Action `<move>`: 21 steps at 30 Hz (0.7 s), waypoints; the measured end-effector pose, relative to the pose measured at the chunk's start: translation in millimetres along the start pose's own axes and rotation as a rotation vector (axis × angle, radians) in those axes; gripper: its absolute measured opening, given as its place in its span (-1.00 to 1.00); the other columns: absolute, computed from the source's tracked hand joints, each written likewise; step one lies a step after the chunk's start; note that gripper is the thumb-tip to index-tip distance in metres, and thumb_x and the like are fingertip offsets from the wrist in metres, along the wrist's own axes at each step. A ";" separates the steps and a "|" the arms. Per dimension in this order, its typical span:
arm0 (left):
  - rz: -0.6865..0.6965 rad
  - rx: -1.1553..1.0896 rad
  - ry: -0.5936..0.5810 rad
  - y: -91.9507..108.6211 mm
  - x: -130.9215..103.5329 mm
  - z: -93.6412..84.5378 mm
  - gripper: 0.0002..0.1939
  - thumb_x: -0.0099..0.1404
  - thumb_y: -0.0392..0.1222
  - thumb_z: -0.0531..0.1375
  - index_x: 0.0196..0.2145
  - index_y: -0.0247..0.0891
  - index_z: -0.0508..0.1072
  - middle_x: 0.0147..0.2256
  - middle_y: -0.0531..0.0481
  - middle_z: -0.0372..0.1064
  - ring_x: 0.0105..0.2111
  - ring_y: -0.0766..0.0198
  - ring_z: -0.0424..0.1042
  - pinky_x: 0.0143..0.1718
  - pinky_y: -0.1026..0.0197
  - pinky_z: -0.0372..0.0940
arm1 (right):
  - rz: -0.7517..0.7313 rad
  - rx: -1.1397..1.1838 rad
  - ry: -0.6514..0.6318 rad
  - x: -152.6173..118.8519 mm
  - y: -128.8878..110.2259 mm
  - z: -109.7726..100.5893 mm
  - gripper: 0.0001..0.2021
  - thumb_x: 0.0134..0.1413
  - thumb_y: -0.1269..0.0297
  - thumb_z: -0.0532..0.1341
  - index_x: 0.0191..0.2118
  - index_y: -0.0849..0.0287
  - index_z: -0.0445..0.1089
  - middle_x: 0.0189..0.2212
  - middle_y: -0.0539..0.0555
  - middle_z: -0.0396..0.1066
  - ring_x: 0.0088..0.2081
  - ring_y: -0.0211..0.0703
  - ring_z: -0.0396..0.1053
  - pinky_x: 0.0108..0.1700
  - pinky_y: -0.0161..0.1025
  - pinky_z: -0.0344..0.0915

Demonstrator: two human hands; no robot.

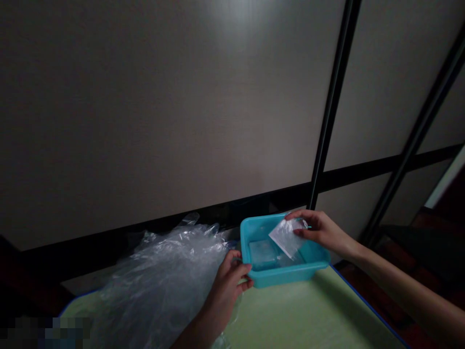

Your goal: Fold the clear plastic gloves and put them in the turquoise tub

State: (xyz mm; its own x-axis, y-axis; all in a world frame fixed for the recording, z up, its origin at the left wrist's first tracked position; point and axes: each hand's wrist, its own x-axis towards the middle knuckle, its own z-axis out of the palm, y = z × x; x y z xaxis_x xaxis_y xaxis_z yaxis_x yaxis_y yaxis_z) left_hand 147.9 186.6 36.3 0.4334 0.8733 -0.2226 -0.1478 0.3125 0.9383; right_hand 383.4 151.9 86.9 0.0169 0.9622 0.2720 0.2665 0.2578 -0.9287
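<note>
Clear packet [285,238] is held tilted over a turquoise tub [283,278], pinched btwn thumb & fingers of R hand [325,231]. Flat clear pcs [262,252] are seen inside. Tub's near L corner is gripped by L hand [228,278], fingers clamped on rim. Pale-green table [283,312] w/ blue edging is seen below, partly covered at L by heaped clear plastic [156,276]; grey panels [181,121] w/ blk strips in bkgd.
</note>
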 end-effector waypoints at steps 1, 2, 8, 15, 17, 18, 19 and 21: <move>0.002 -0.006 -0.020 -0.2 -2.3 -0.5 -0.77 -0.04 -0.21 0.20 -0.41 -0.19 0.21 -0.48 0.13 0.29 -0.46 0.32 0.34 -0.40 0.28 0.25 | -0.010 -0.041 -0.023 1.6 2.3 -0.6 -0.77 -0.17 0.37 0.25 -0.27 0.15 0.39 -0.34 0.02 0.38 -0.37 -0.20 0.32 -0.36 -0.25 0.26; 0.006 -0.013 -0.042 -0.5 -5.0 -1.0 -0.78 -0.02 -0.22 0.19 -0.40 -0.19 0.21 -0.47 0.12 0.29 -0.44 0.31 0.35 -0.36 0.25 0.26 | -0.022 -0.083 -0.042 2.7 4.2 -0.9 -0.79 -0.15 0.38 0.23 -0.27 0.16 0.39 -0.35 0.01 0.38 -0.37 -0.20 0.32 -0.35 -0.25 0.25; 0.031 -0.051 -0.085 -0.3 -22.3 -1.7 -0.81 0.02 -0.29 0.18 -0.39 -0.20 0.22 -0.43 0.10 0.27 -0.36 0.27 0.36 -0.26 0.17 0.27 | -0.080 -0.267 -0.175 6.4 3.5 6.5 -0.84 -0.11 0.48 0.15 -0.31 0.18 0.31 -0.37 0.01 0.31 -0.33 -0.19 0.28 -0.27 -0.22 0.23; 0.032 -0.043 -0.066 1.0 -27.3 1.0 -0.78 0.00 -0.29 0.20 -0.39 -0.20 0.22 -0.44 0.11 0.26 -0.38 0.25 0.37 -0.28 0.17 0.27 | -0.014 -0.357 -0.294 21.4 8.3 21.6 -0.66 -0.19 0.58 0.13 -0.23 0.15 0.14 -0.46 -0.05 0.26 -0.41 -0.24 0.26 -0.42 -0.32 0.21; 0.031 -0.042 -0.056 1.6 -27.0 1.7 -0.77 -0.01 -0.28 0.20 -0.39 -0.20 0.21 -0.44 0.10 0.27 -0.38 0.25 0.37 -0.29 0.18 0.27 | 0.015 -0.371 -0.320 24.6 13.2 24.8 -0.66 -0.20 0.59 0.13 -0.23 0.16 0.13 -0.49 -0.07 0.25 -0.47 -0.27 0.24 -0.47 -0.35 0.19; 0.033 -0.040 -0.056 1.9 -26.9 2.0 -0.77 -0.01 -0.28 0.20 -0.39 -0.20 0.21 -0.44 0.10 0.27 -0.38 0.25 0.37 -0.29 0.18 0.27 | 0.030 -0.380 -0.334 25.8 15.5 26.3 -0.67 -0.20 0.60 0.13 -0.25 0.17 0.14 -0.49 -0.07 0.25 -0.49 -0.29 0.24 -0.48 -0.36 0.19; 0.035 -0.037 -0.057 2.1 -26.9 2.3 -0.77 -0.01 -0.27 0.20 -0.39 -0.20 0.21 -0.43 0.09 0.27 -0.38 0.24 0.37 -0.29 0.19 0.27 | 0.043 -0.392 -0.348 26.9 17.5 27.7 -0.68 -0.21 0.60 0.13 -0.27 0.17 0.15 -0.50 -0.07 0.26 -0.50 -0.30 0.23 -0.49 -0.36 0.18; 0.038 -0.030 -0.061 2.3 -27.1 2.7 -0.78 -0.01 -0.26 0.20 -0.40 -0.20 0.21 -0.43 0.09 0.27 -0.38 0.24 0.37 -0.30 0.19 0.27 | 0.065 -0.420 -0.377 28.9 20.4 30.8 -0.70 -0.23 0.61 0.13 -0.29 0.19 0.19 -0.49 -0.07 0.27 -0.50 -0.31 0.24 -0.49 -0.36 0.18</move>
State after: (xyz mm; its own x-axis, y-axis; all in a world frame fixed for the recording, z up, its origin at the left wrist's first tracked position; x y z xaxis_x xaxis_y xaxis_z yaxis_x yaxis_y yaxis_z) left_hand 138.3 162.6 45.3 0.4798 0.8608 -0.1698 -0.1914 0.2915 0.9372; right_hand 359.7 187.7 68.0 -0.2783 0.9598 0.0374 0.6379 0.2138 -0.7399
